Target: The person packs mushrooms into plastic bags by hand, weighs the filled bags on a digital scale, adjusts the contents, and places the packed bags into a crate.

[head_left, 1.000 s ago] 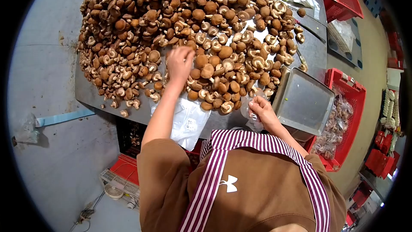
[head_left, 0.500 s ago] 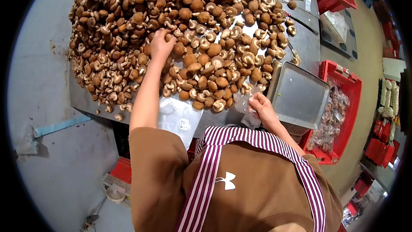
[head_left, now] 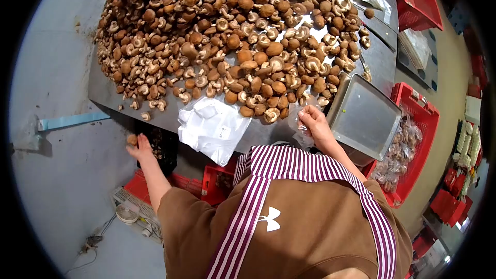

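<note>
Off table's (head_left: pixel 166 118) near-left edge, L hand (head_left: pixel 143 150) is out nr black crate (head_left: pixel 167 152), fingers well spread w/ one mushroom (head_left: pixel 132 139) at the tips; can't tell if pinched or loose. R hand (head_left: pixel 316 124) pinches clear bag (head_left: pixel 301 137) just beside the main mushroom pile (head_left: pixel 170 26). Step in hand looks like moving that single mushroom away from pile; next move prob calls for clean L release, R pinch steady

Location: produce-packing workroom. A metal table (head_left: pixel 381 64) carries heaped mushrooms (head_left: pixel 170 26); right of it, a red crate (head_left: pixel 428 124) contains bagged mushrooms (head_left: pixel 398 160).
</note>
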Motion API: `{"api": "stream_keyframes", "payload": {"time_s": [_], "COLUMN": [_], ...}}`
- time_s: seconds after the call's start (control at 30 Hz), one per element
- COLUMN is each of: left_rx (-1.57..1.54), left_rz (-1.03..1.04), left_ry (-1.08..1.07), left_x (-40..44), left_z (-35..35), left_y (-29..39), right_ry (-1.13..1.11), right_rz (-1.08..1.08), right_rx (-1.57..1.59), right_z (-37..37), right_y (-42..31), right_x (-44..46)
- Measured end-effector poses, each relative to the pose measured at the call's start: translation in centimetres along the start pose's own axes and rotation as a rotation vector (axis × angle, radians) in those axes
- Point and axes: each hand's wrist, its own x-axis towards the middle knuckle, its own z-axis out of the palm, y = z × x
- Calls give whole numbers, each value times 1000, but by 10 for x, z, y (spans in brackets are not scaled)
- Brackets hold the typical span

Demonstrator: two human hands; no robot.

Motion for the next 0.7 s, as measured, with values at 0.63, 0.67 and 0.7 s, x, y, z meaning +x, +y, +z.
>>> {"api": "stream_keyframes", "payload": {"time_s": [0.63,0.67,0.7], "left_rx": [1829,1756,1852], "left_rz": [959,744,881], "left_ry": [-751,-871,-954], "left_x": [-180,-203,-212], "left_z": [230,229,225], "left_y": [-279,-281,-294], "right_ry": [127,125,117], "right_rz": [4,5,24], "right_rx": [75,69,64], "right_z": [-6,-4,0], "right_y": [3,1,1], "right_x": [2,3,4]}}
